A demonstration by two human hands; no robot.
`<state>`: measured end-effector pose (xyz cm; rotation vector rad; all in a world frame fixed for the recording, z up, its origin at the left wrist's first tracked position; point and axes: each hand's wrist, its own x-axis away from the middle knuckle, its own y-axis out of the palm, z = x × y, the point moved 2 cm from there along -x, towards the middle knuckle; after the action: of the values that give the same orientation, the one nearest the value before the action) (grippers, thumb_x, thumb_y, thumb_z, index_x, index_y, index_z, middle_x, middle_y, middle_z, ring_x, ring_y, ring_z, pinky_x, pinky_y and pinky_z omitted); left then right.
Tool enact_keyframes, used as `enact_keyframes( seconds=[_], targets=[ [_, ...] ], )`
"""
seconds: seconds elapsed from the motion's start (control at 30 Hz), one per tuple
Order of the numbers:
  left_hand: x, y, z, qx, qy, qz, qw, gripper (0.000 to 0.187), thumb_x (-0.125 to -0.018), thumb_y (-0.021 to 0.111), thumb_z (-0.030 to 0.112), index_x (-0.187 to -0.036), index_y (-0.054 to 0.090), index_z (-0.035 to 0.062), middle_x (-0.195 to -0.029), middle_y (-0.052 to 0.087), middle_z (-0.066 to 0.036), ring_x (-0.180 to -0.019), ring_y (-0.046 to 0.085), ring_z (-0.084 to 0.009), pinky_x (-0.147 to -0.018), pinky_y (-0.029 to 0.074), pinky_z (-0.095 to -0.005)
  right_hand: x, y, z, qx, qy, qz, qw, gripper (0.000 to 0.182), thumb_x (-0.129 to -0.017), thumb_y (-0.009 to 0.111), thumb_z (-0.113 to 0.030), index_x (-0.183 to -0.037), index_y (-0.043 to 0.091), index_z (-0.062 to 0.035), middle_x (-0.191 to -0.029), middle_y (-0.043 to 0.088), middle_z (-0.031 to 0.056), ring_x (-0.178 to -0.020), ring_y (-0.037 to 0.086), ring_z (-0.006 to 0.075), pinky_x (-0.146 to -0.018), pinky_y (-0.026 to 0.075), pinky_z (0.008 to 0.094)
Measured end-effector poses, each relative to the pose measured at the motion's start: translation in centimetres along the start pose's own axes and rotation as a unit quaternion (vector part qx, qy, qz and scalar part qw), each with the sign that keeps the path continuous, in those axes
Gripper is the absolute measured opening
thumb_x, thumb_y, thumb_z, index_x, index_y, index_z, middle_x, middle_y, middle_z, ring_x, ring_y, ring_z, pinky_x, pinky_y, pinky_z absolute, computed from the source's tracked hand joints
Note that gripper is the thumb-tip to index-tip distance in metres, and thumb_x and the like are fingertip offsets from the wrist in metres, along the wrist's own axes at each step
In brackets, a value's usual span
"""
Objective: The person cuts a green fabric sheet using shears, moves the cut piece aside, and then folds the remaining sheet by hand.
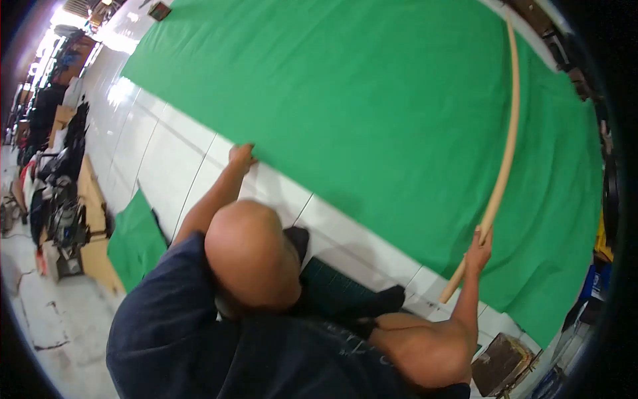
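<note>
Across my dark shirt (266,356), between 5 and 6 o'clock, pale lettering is showing, too small and blurred for me to read. With my right hand (480,249), past 3 o'clock, I am gripping a wooden pole (510,126) near its lower end; it is slanting over the green cloth (359,100) from about 1:30 down to 4 o'clock. The cloth is covering most of the white tiled floor (193,159) from 11 round to 4. My left hand (243,157) is resting at the cloth's near edge at 10 o'clock, fingers partly curled; I cannot tell whether they are pinching it. A rough brown block (503,362) is sitting near the cloth's corner between 4 and 5. A smaller green piece (138,239) is lying between 8 and 9, machinery (66,226) is standing beyond it at 9, and a small box (159,11) is sitting by the far edge toward 11.
</note>
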<state>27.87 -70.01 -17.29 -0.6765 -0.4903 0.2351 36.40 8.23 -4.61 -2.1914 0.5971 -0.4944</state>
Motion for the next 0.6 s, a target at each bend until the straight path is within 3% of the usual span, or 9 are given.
enact_keyframes(
  seconds=[0.07,0.1,0.2,0.23,0.27,0.33,0.4,0.5,0.6],
  targets=[
    [3.8,-0.6,7.1,0.297,-0.238,0.070,0.922,0.053,-0.082,0.066,0.014,-0.127,0.043,-0.0003,-0.100,0.055,-0.016,-0.082,0.059,-0.0241,-0.062,0.056,-0.0341,3.1,-1.6,-2.8,0.011,-0.046,0.020,0.999,0.055,-0.091,0.061,-0.036,-0.135,0.048,-0.0049,-0.125,0.059,0.0163,-0.107,0.060,0.0267,-0.089,0.048,0.0342],
    [4.1,-1.1,6.5,0.298,-0.209,0.056,0.930,0.059,-0.083,0.066,0.013,-0.132,0.038,-0.0011,-0.100,0.055,-0.016,-0.080,0.059,-0.0224,-0.062,0.056,-0.0325,4.2,-1.3,-2.1,0.019,-0.033,0.012,0.999,0.055,-0.091,0.061,-0.036,-0.135,0.048,-0.0049,-0.125,0.059,0.0163,-0.107,0.060,0.0267,-0.089,0.048,0.0342],
    [7.1,-1.8,9.1,0.310,-0.156,0.078,0.935,0.085,-0.083,0.066,0.015,-0.147,0.012,-0.0006,-0.107,0.057,-0.018,-0.079,0.062,-0.0216,-0.066,0.056,-0.0299,6.9,0.1,-0.3,-0.002,-0.193,-0.026,0.981,0.059,-0.084,0.070,-0.025,-0.135,0.047,-0.0058,-0.121,0.061,0.0179,-0.104,0.063,0.0290,-0.086,0.050,0.0363],
    [7.4,-2.0,8.9,0.266,-0.157,0.067,0.949,0.085,-0.083,0.067,0.021,-0.147,0.014,0.0007,-0.109,0.056,-0.018,-0.083,0.061,-0.0218,-0.067,0.055,-0.0315,7.6,1.6,0.9,0.010,-0.235,-0.030,0.972,0.062,-0.082,0.073,-0.022,-0.136,0.047,-0.0064,-0.118,0.063,0.0180,-0.100,0.065,0.0299,-0.084,0.051,0.0374],
    [8.1,-1.9,9.3,0.170,-0.159,0.069,0.970,0.087,-0.083,0.069,0.028,-0.147,0.017,0.0032,-0.112,0.055,-0.017,-0.089,0.058,-0.0220,-0.068,0.053,-0.0325,9.1,2.8,0.7,-0.009,-0.203,-0.093,0.975,0.063,-0.081,0.074,-0.021,-0.136,0.047,-0.0073,-0.125,0.059,0.0167,-0.109,0.062,0.0246,-0.088,0.049,0.0343],
    [10.8,-0.5,10.7,0.121,-0.124,0.034,0.984,0.083,-0.085,0.067,0.038,-0.146,0.022,0.0060,-0.116,0.054,-0.015,-0.092,0.054,-0.0211,-0.074,0.049,-0.0342,12.2,4.2,-2.9,-0.046,-0.263,-0.171,0.948,0.059,-0.081,0.074,-0.022,-0.133,0.050,-0.0082,-0.115,0.063,0.0184,-0.101,0.065,0.0308,-0.084,0.051,0.0371],
    [14.0,1.5,12.0,0.141,-0.115,-0.050,0.982,0.070,-0.088,0.059,0.050,-0.141,0.033,0.0108,-0.118,0.051,-0.012,-0.097,0.053,-0.0224,-0.082,0.045,-0.0376,14.4,5.6,-5.0,-0.011,-0.302,-0.234,0.924,0.058,-0.083,0.071,-0.032,-0.133,0.051,-0.0113,-0.108,0.065,0.0180,-0.093,0.065,0.0336,-0.079,0.052,0.0410],
    [17.9,4.0,11.9,0.204,-0.174,-0.133,0.954,0.074,-0.087,0.052,0.062,-0.140,0.032,0.0142,-0.113,0.050,-0.012,-0.096,0.053,-0.0235,-0.083,0.044,-0.0403,16.6,6.6,-7.5,0.032,-0.372,-0.319,0.871,0.055,-0.084,0.065,-0.042,-0.131,0.053,-0.0167,-0.101,0.066,0.0149,-0.084,0.064,0.0349,-0.074,0.053,0.0423],
    [21.4,6.0,12.5,0.269,-0.162,-0.077,0.946,0.064,-0.085,0.060,0.056,-0.126,0.041,0.0108,-0.109,0.053,-0.011,-0.091,0.055,-0.0230,-0.080,0.046,-0.0399,18.6,7.7,-8.9,0.017,-0.377,-0.390,0.840,0.054,-0.084,0.064,-0.045,-0.129,0.055,-0.0170,-0.102,0.065,0.0137,-0.083,0.064,0.0340,-0.073,0.053,0.0415]
  ],
)
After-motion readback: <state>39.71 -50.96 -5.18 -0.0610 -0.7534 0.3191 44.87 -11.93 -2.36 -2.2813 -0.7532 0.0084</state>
